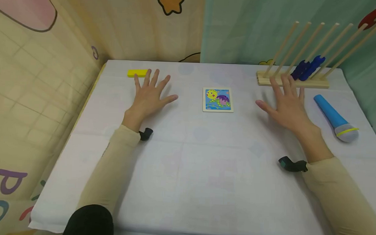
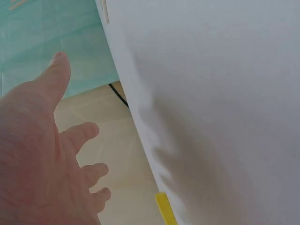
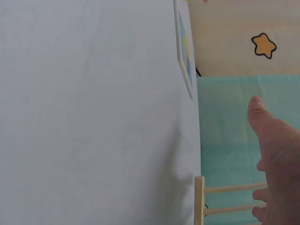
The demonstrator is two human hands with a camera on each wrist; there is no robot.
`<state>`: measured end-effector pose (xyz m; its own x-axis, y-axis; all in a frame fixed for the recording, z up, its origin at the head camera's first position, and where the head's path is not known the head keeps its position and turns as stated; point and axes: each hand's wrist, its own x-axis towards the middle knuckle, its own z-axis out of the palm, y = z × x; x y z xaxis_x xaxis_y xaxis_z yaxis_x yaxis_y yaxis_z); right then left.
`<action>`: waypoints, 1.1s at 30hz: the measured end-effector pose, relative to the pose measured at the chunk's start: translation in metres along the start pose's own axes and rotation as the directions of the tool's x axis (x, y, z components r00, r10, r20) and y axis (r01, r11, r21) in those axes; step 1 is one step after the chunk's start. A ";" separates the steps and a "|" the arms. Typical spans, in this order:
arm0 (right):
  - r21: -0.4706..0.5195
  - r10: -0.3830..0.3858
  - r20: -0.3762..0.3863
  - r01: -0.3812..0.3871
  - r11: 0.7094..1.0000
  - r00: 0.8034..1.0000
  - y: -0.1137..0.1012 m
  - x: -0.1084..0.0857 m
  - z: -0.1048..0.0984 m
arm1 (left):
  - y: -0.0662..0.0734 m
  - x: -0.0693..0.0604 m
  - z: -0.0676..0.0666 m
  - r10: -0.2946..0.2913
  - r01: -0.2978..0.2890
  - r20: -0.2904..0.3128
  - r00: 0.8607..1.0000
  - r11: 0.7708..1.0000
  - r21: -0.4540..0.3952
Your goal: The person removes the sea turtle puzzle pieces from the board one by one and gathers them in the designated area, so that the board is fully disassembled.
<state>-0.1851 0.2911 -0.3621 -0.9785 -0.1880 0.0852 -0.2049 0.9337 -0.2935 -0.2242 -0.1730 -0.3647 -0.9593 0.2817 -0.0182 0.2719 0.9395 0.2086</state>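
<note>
My left hand (image 1: 149,95) hovers over the left side of the table with its fingers spread, holding nothing. Just beyond its fingertips lies a yellow block (image 1: 137,73), partly covered by them in the head view. On the right, my right hand (image 1: 288,107) is also spread and holds nothing. Past its fingers stands a wooden rack (image 1: 262,80) of upright pegs, with dark blue pieces (image 1: 312,67) on the middle pegs. Between the hands lies a square picture puzzle (image 1: 218,100) showing a turtle. A blue toy microphone (image 1: 332,112) lies right of the right hand.
A white cloth covers the table (image 1: 185,179). Its back edge meets a patterned curtain (image 1: 132,25), which also runs along the left and right sides. Small black wrist cameras stick out beside both sleeves.
</note>
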 end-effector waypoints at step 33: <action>0.388 -0.016 0.041 -0.001 0.922 0.999 -0.083 0.067 0.056 | 0.076 0.046 0.031 0.087 -0.049 0.182 0.979 0.978 -0.204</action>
<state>-0.2350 0.1843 -0.3857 -0.9752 -0.2157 0.0505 -0.1974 0.7427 -0.6399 -0.2450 -0.0828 -0.3799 -0.9022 0.3931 -0.1776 0.2972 0.8649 0.4045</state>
